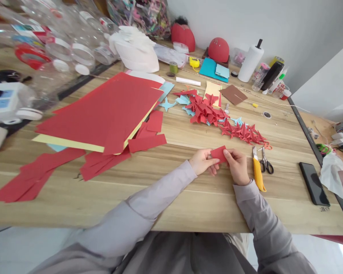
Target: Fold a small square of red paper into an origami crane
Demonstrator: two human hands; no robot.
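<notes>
A small rectangular piece of red paper (218,153) is held between my two hands above the wooden table. My left hand (203,161) pinches its left side, and the fingers of my right hand (236,163) grip its right end. Beyond my hands lies a pile of folded red paper stars (207,110), with a row of more red stars (242,131) to its right. Light-blue folded stars (167,104) lie among and beside them. Right of my right hand rest a yellow utility knife (258,171) and black-handled scissors (265,163).
Large red sheets (103,110) are stacked at the left, with cut red strips (147,143) around them. A black phone (314,183) lies at the right. Clear plastic bottles (82,53) crowd the back left. A white roll (250,62) and red pincushion-like domes (218,49) stand along the wall.
</notes>
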